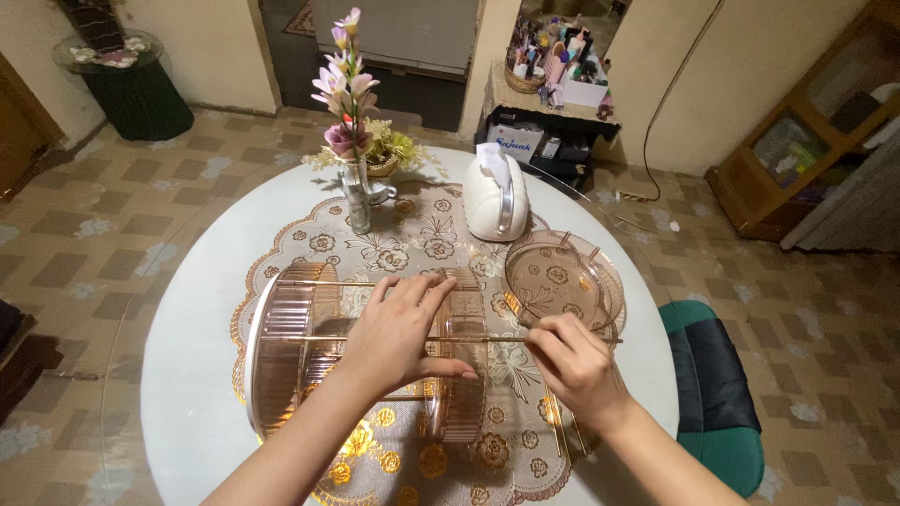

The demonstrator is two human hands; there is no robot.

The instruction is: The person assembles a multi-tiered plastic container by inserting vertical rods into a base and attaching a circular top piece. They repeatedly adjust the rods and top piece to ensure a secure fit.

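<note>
Tiered rack (300,351) under left hand (398,333) (rod in right hand (572,361))

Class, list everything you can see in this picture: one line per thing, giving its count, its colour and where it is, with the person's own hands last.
Tiered rack: one, amber plastic trays on gold rods, lying on its side on the table.
Loose tray: one, amber, right of the rack.
Table: one, round, white.
Lace cloth: one, cream and gold, on the table.
Flower vase: one, clear, pink flowers, far side.
Tissue holder: one, white, far side.
Chair: one, green, right of the table.
Left hand: on the rack.
Right hand: pinching a gold rod.
</note>
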